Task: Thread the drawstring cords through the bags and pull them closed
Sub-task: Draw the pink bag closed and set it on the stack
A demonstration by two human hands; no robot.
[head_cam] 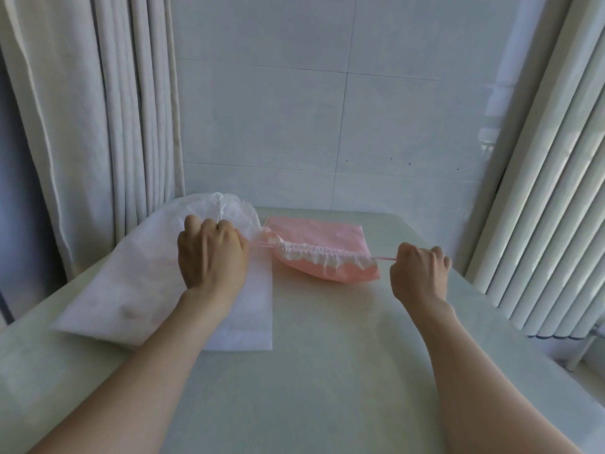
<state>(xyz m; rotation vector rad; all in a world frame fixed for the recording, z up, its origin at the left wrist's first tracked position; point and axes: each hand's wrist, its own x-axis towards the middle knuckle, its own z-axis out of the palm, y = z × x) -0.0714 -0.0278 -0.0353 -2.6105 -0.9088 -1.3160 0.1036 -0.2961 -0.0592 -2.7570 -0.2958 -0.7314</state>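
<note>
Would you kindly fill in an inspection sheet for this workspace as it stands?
Surface: pale, smooth table.
Job's things: pink bag lies flat, its mouth gathered, with the pink cord coming out at both ends; white bag lies at left, its top bunched on a white cord.
Clutter: nothing seen.
Grippers: left hand is fisted over the white bag, and the pink cord runs into it; right hand grips the cord's other end, taut.
Cables: nothing seen.
Surroundings: curtain at left, tiled wall behind, radiator at right.
</note>
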